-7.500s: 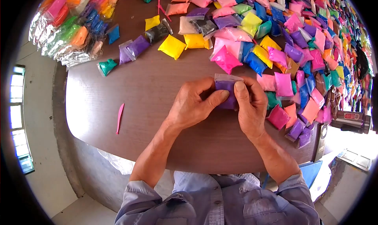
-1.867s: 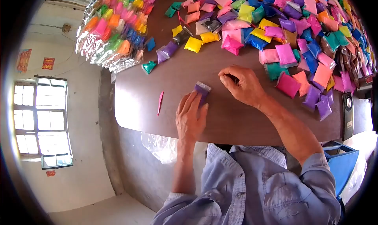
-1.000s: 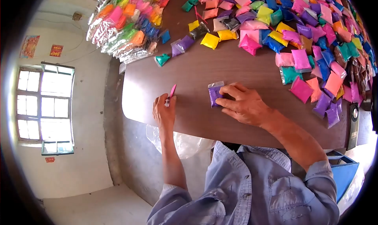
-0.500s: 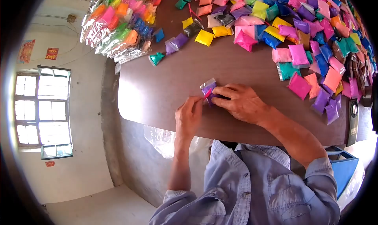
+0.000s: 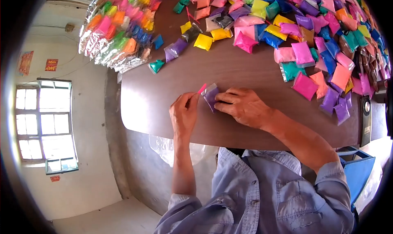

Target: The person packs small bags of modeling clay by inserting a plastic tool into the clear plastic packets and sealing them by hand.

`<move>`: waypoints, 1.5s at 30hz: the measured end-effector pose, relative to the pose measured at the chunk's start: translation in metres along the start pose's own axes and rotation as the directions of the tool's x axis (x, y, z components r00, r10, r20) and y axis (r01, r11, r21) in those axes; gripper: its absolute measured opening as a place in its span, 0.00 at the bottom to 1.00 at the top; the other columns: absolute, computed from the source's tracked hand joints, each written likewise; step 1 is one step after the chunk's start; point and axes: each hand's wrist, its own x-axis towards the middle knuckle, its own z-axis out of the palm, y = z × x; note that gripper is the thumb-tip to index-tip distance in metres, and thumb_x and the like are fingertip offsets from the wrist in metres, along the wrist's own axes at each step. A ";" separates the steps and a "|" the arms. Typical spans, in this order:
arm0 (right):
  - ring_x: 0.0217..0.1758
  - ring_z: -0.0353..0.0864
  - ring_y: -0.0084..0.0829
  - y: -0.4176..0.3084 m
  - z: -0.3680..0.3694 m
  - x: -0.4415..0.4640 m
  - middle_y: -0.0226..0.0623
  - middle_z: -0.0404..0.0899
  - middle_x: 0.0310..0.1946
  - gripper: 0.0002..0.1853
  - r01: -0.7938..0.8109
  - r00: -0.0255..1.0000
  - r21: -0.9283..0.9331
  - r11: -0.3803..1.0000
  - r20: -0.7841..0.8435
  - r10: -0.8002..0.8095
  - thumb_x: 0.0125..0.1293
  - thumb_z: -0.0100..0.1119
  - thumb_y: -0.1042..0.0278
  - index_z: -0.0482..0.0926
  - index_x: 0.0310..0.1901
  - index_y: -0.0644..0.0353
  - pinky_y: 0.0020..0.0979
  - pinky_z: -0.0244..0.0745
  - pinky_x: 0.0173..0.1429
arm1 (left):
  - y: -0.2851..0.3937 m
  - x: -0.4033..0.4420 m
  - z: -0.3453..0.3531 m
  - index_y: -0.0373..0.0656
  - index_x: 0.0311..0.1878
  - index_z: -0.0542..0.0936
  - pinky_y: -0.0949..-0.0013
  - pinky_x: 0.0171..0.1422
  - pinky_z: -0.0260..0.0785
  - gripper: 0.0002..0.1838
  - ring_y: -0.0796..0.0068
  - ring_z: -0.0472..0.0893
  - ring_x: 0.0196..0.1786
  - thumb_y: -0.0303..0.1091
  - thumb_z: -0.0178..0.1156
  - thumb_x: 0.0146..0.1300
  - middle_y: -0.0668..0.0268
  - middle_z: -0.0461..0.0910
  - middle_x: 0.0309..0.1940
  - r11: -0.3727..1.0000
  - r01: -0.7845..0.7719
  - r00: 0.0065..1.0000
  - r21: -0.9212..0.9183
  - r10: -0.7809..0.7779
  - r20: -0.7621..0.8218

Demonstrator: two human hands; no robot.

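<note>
Gripping pink tool, left fingers hide most

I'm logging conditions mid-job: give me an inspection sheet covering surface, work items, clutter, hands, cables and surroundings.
Surface: brown tabletop, glare near its left edge.
Work items: purple packet with clear end; slim pink tool close by, contact unclear.
Clutter: loose coloured packets heaped far and right; bundled packets at far left.
Hands: left hand holds the pink tool; right hand has fingers at the purple packet's right side.
Cables: thin wires on the wall.
Surroundings: window at left; blue object at lower right.
</note>
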 end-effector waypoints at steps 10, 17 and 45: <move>0.56 0.81 0.33 -0.002 -0.001 0.001 0.28 0.83 0.52 0.14 0.004 1.000 0.000 1.000 0.011 -0.004 0.66 0.57 0.69 0.87 0.50 0.54 0.34 0.82 0.59 | 0.011 0.011 0.016 0.37 0.40 0.87 0.62 0.39 0.75 0.03 0.59 0.84 0.32 0.25 0.67 0.67 0.55 0.86 0.34 0.978 -0.176 0.983 0.109 0.169 0.071; 0.56 0.81 0.34 0.000 -0.002 -0.001 0.30 0.83 0.50 0.13 -0.010 1.000 0.041 0.999 0.006 0.010 0.66 0.57 0.70 0.87 0.49 0.55 0.35 0.82 0.59 | 0.005 0.015 0.006 0.36 0.40 0.87 0.66 0.37 0.74 0.03 0.67 0.83 0.30 0.25 0.68 0.67 0.57 0.85 0.31 0.990 -0.106 0.994 0.089 0.106 0.008; 0.53 0.82 0.34 -0.002 -0.004 0.003 0.30 0.83 0.51 0.11 0.002 1.000 0.012 1.000 -0.002 -0.002 0.62 0.63 0.70 0.84 0.46 0.55 0.34 0.81 0.57 | -0.020 -0.014 0.009 0.38 0.37 0.85 0.62 0.38 0.75 0.04 0.60 0.83 0.30 0.28 0.66 0.67 0.56 0.84 0.30 0.998 -0.011 0.993 0.056 0.017 -0.118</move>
